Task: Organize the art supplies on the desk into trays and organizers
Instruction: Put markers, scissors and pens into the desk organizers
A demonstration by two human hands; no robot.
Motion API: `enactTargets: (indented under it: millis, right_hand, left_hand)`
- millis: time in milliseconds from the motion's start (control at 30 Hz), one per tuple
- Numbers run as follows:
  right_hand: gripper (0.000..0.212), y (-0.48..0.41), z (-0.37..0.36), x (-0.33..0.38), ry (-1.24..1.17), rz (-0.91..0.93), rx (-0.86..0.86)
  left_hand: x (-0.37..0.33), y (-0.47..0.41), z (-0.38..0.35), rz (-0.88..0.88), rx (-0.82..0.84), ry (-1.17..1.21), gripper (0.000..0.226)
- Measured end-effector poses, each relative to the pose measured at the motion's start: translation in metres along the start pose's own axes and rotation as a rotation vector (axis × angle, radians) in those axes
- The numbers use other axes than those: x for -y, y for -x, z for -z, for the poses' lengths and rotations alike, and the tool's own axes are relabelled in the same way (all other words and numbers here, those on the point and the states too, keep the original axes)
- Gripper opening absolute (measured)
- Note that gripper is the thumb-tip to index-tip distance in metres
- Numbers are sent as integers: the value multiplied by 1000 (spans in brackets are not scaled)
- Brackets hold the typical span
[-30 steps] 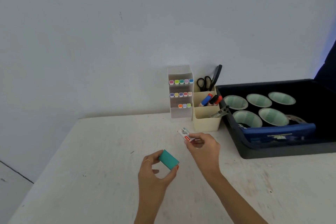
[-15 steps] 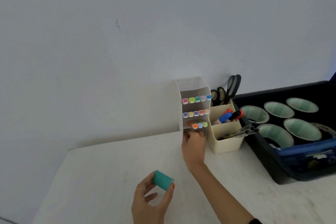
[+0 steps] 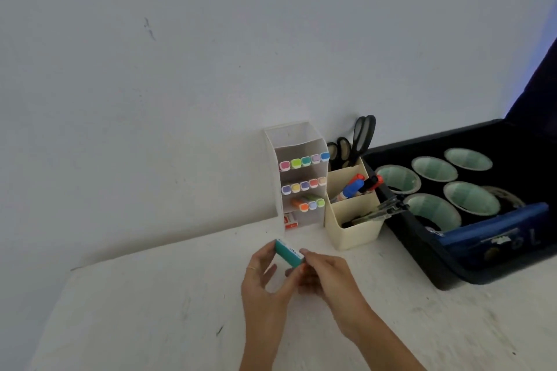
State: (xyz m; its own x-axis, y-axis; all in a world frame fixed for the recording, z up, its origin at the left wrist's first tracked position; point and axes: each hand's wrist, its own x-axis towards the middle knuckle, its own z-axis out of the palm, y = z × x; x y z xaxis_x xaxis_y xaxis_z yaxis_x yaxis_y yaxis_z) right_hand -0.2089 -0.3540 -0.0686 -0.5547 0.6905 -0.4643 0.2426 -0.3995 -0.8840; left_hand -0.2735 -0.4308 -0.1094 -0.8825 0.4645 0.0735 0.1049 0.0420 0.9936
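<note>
- Above bare white desk (image 3: 144, 310), left hand (image 3: 265, 283) and right hand (image 3: 328, 277) are both pinching a teal block (image 3: 287, 253).
- Beyond it, the white marker organizer (image 3: 297, 141) is standing against the wall.

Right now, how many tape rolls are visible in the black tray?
5 green-cored rolls: back row at left, middle and right; front row at left and right. More may hide behind the blue box.

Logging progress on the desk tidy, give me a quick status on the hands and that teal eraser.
Left hand and right hand both on the teal eraser, held above the desk. Not yet stowed. Path to white organizer clear.
</note>
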Motion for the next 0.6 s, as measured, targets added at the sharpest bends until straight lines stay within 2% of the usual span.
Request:
enactTargets:
  millis: [100, 200, 267, 333, 433, 500, 567, 600]
  right_hand:
    - [15, 1, 14, 3, -313, -91, 112]
    - [16, -5, 20, 2, -392, -94, 129]
    - [16, -11, 16, 1, -466, -94, 75]
    - [13, -17, 9, 0, -579, -68, -53]
    - [9, -25, -7, 1, -660, 67, -331]
    - [13, -32, -21, 2, -613, 199, -533]
    - [18, -41, -35, 1, -513, 310, -686]
    - [19, -47, -41, -1, -457, 331, -731]
  left_hand:
    - [-4, -5, -5, -29, 102, 36, 53]
    - [-2, -10, -5, -41, 156, 33, 55]
    - [0, -16, -3, -39, 191, 2, 57]
    - [-4, -18, -3, -48, 208, -19, 63]
    - [-12, -26, -6, 1, 203, -12, 67]
    - [-14, -27, -9, 89, 219, -9, 66]
    - [-12, -21, -9, 90, 235, -32, 67]
    - [-10, -19, -9, 80, 236, -47, 58]
